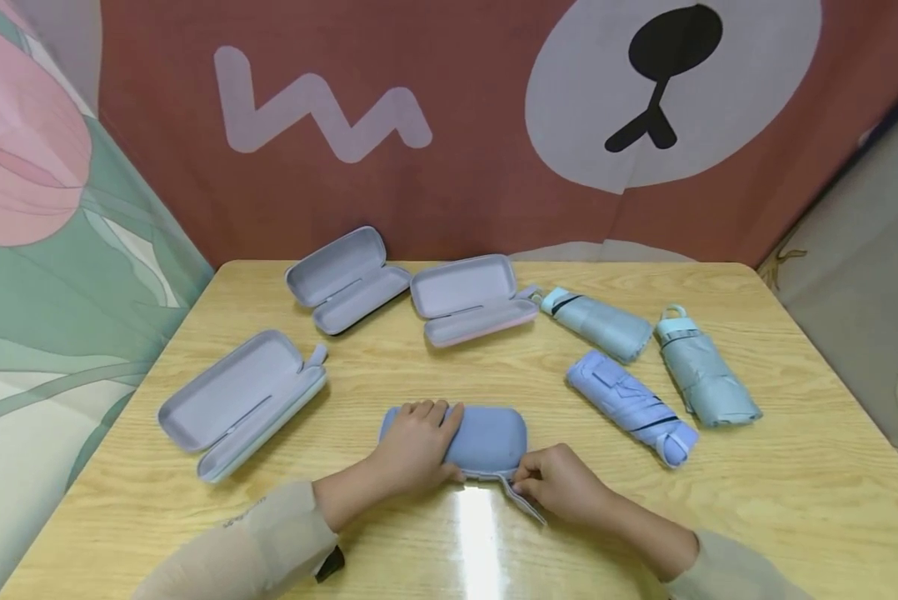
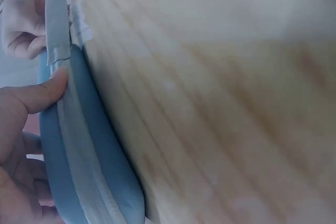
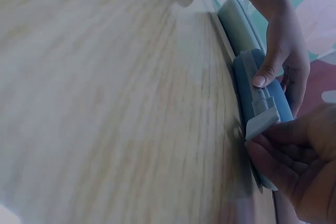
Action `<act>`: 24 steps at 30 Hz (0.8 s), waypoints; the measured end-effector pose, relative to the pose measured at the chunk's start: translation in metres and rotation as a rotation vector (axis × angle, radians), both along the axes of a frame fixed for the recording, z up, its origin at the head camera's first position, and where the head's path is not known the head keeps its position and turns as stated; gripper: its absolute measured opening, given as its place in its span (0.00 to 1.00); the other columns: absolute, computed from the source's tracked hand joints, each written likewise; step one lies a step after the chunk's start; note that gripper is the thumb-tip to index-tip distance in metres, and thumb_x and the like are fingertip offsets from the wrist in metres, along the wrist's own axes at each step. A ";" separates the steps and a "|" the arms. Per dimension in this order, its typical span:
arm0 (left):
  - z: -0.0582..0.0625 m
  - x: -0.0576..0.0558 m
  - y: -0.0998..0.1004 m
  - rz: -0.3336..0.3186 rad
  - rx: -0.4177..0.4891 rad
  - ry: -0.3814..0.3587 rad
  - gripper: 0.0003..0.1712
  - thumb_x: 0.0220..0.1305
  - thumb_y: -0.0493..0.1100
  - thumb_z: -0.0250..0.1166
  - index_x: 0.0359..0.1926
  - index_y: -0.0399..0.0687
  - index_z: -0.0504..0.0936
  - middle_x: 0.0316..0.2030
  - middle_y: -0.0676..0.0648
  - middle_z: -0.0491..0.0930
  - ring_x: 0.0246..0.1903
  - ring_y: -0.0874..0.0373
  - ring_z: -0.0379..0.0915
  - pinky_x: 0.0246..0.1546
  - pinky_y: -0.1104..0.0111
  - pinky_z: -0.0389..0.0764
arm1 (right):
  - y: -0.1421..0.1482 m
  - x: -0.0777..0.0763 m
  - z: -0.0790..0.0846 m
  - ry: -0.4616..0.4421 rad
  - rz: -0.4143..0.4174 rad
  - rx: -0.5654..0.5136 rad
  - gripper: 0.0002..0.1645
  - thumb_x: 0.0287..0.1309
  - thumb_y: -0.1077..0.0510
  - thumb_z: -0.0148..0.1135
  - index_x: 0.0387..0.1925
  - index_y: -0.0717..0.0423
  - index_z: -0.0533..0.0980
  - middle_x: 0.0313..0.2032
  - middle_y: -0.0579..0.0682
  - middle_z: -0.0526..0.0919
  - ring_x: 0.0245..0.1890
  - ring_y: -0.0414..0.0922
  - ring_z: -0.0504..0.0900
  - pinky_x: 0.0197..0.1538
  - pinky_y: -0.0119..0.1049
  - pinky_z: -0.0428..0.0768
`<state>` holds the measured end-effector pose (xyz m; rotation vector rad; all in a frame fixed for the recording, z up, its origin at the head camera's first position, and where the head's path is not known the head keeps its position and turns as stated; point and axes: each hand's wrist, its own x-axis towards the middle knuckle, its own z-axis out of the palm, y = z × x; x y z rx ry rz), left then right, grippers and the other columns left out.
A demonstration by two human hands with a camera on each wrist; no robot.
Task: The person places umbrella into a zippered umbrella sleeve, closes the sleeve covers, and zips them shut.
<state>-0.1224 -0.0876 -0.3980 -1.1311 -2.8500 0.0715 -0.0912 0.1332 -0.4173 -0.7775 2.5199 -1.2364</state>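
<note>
Wooden table point(image 1: 801, 467) | left hand point(image 1: 419, 442) is clasping blue case point(image 1: 490, 437) at six o'clock, apparently steadying it | curled right hand point(image 1: 565, 485) is seemingly pinching its strap point(image 3: 262, 123)

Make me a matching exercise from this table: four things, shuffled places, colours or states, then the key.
Column one
1. Left hand
2. Right hand
3. Umbrella nearest the right hand
4. Leftmost case

Column two
A. Standing open
B. At the right end of the blue case, by its pale strap
C. Blue-violet
D. Across the blue case's left half

Right pairs: 1-D, 2-B, 3-C, 4-A
</note>
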 end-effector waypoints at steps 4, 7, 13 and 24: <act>0.002 0.009 -0.005 0.011 0.026 -0.016 0.48 0.41 0.67 0.60 0.55 0.37 0.67 0.46 0.39 0.71 0.45 0.47 0.67 0.44 0.57 0.67 | -0.004 0.006 0.001 0.029 0.020 0.016 0.06 0.43 0.64 0.63 0.16 0.56 0.76 0.14 0.37 0.73 0.15 0.28 0.64 0.18 0.25 0.69; 0.004 0.015 -0.007 0.017 0.034 -0.019 0.48 0.40 0.67 0.61 0.55 0.36 0.67 0.46 0.38 0.71 0.45 0.46 0.67 0.44 0.56 0.67 | -0.006 0.009 0.001 0.037 0.033 0.019 0.06 0.42 0.64 0.63 0.16 0.56 0.77 0.16 0.39 0.75 0.16 0.28 0.65 0.19 0.24 0.70; 0.004 0.022 -0.009 0.011 0.034 -0.010 0.48 0.40 0.66 0.61 0.55 0.37 0.67 0.45 0.39 0.71 0.44 0.47 0.67 0.44 0.57 0.67 | -0.003 0.012 -0.001 0.016 0.090 -0.021 0.02 0.44 0.63 0.62 0.21 0.58 0.79 0.21 0.43 0.80 0.20 0.29 0.71 0.22 0.25 0.72; 0.011 0.016 -0.018 0.047 0.167 -0.279 0.42 0.48 0.64 0.58 0.56 0.39 0.66 0.50 0.41 0.69 0.50 0.47 0.63 0.48 0.54 0.63 | 0.016 0.003 0.000 -0.066 0.149 -0.056 0.07 0.48 0.56 0.61 0.29 0.55 0.77 0.28 0.40 0.78 0.29 0.33 0.75 0.31 0.28 0.74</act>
